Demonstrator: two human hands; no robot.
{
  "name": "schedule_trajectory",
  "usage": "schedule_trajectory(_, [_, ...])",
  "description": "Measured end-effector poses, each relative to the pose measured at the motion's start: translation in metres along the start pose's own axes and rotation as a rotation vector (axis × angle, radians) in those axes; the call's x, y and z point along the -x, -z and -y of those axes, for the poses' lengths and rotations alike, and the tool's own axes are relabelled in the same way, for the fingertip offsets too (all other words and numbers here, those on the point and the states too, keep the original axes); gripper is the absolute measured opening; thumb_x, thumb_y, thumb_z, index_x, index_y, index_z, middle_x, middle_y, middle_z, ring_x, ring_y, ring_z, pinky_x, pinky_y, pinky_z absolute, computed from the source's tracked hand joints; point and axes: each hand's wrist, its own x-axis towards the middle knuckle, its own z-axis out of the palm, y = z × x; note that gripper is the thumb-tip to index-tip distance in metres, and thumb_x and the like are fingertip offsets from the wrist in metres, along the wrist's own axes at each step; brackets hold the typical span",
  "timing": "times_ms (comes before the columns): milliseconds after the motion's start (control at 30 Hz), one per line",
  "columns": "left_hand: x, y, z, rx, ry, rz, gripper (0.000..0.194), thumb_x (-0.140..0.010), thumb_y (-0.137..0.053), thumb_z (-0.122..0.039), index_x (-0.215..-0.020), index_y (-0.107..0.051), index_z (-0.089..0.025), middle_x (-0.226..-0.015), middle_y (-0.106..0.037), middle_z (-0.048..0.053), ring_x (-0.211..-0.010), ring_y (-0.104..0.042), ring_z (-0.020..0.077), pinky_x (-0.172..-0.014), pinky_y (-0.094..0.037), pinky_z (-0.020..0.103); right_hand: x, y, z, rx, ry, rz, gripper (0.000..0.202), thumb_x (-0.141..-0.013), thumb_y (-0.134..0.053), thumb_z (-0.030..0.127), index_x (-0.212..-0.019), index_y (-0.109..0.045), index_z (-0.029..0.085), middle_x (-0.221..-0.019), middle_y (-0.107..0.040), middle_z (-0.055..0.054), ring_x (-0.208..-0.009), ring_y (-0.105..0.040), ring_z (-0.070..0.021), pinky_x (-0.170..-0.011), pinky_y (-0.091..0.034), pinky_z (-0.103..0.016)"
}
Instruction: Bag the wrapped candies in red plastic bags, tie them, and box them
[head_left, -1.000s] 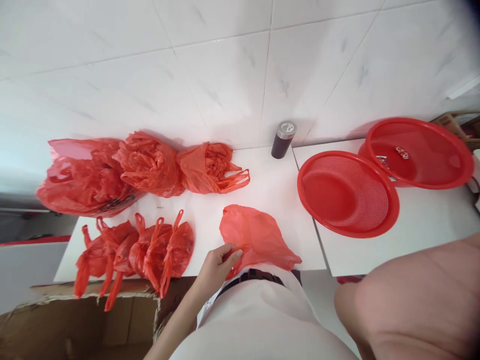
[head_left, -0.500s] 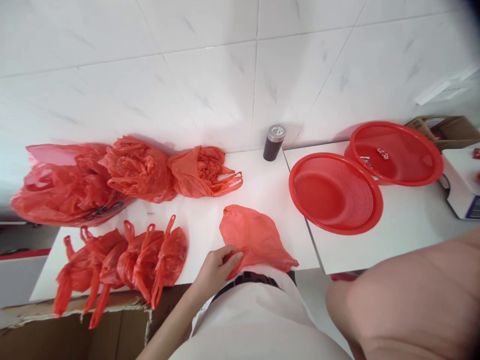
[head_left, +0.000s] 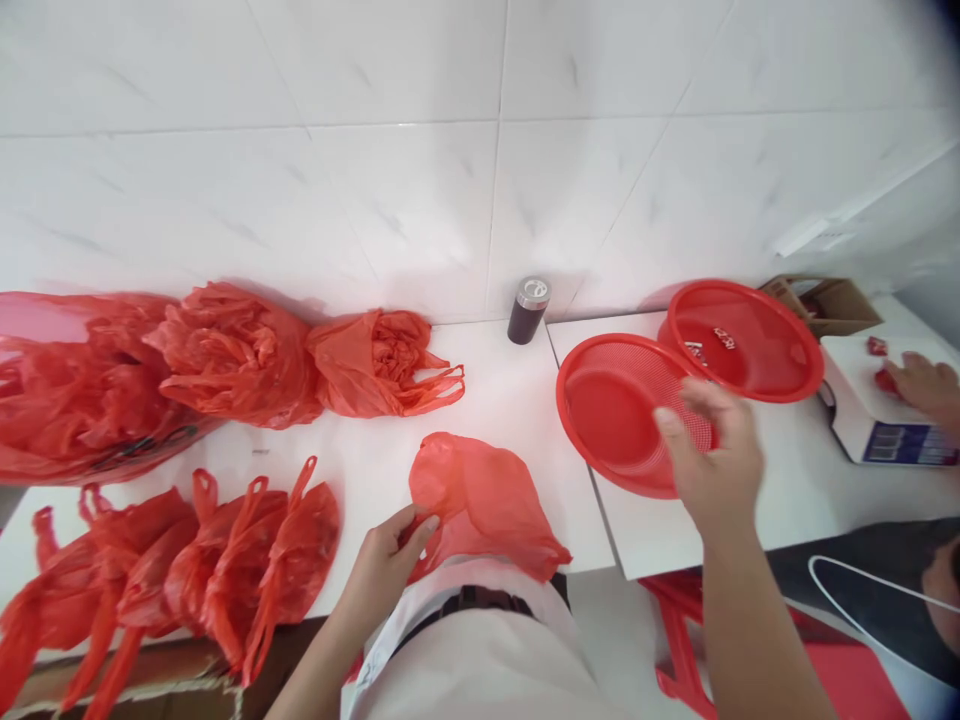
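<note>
My left hand point(head_left: 391, 557) pinches the edge of a thin red plastic bag point(head_left: 487, 490), which lies flat on the white table in front of my body. Over the near right rim of a red mesh basket point(head_left: 615, 410) hovers my right hand point(head_left: 716, 455), thumb and fingers apart, slightly blurred, holding nothing visible. Part of the basket is hidden behind that hand. Beyond it stands a second red basket point(head_left: 772, 350) with a few small wrapped pieces inside.
Tied red bags point(head_left: 232, 570) line the table's left front above a cardboard box point(head_left: 150, 690). Larger bundles of bags point(head_left: 240, 350) sit behind. A dark tumbler point(head_left: 528, 312) stands near the wall. At right, another person's hand point(head_left: 926, 385) touches a red piece on a white scale point(head_left: 855, 390).
My right hand has swung into view over the near basket. My left hand stays on the bag. The view has shifted, revealing the other person's hand at the scale.
</note>
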Motion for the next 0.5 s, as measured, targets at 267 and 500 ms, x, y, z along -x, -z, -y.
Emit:
schedule_trajectory(267, [-0.018,-0.013,0.000,-0.004,0.034,-0.012,0.045,-0.083,-0.051,-0.060,-0.069,-0.055,-0.018,-0.058,-0.033,-0.006,-0.055,-0.029,0.0112,-0.051,-0.028,0.022,0.016,-0.028,-0.165,0.434,-0.457,0.084,0.073,-0.078,-0.048,0.062,-0.134,-0.050,0.015,-0.138,-0.044,-0.022,-0.131,-0.038,-0.0403,-0.101,-0.036,-0.055])
schedule_trajectory(500, [-0.035,-0.022,0.001,-0.095,0.061,0.002,0.049,-0.081,-0.049,-0.066,-0.069,-0.057,-0.019,-0.059,-0.035,-0.005,-0.056,-0.030,0.0122,-0.054,-0.032,0.023,-0.113,-0.017,-0.233,0.487,-0.498,-0.103,0.063,-0.079,-0.043,0.042,-0.131,-0.053,0.009,-0.110,-0.064,-0.023,-0.097,-0.062,-0.0334,-0.079,-0.047,-0.045])
